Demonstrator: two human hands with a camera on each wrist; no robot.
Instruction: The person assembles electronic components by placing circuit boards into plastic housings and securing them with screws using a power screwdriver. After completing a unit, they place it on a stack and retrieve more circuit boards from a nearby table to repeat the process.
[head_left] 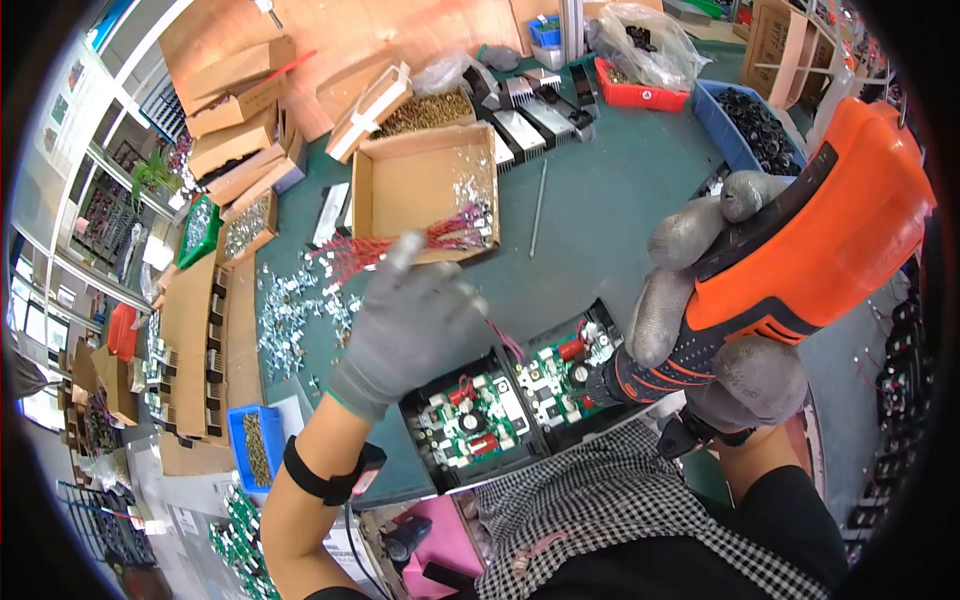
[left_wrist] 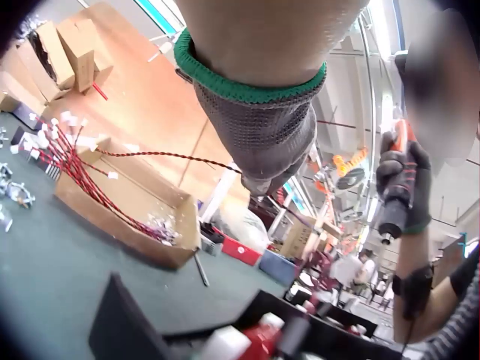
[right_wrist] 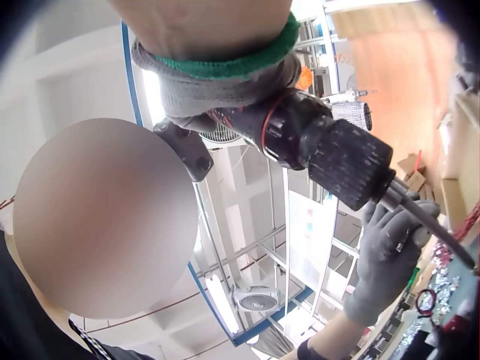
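My right hand [head_left: 668, 305] grips an orange and black power driver [head_left: 830, 235] around its body. Its ribbed black chuck [right_wrist: 350, 163] carries a long metal bit [right_wrist: 435, 225]. The driver's nose overlaps the right-hand green circuit board [head_left: 565, 375] in the head view. My gloved left hand [head_left: 415, 325] hovers over the left circuit board [head_left: 475, 420], pinching a twisted red and black wire [left_wrist: 169, 156]; the fingertips are partly hidden. Both boards sit in black housings [head_left: 535, 440] side by side. A bundle of red wires [head_left: 360, 250] lies across the near rim of a cardboard box [head_left: 405, 180].
Loose metal parts [head_left: 285, 320] are scattered left of the housings. A blue bin [head_left: 255, 450] of small brass-coloured pieces stands near the left edge. Metal heatsinks [head_left: 525, 130], a red bin [head_left: 640, 97] and a blue bin of black parts [head_left: 755, 130] line the back. A thin rod [head_left: 539, 210] lies mid-table.
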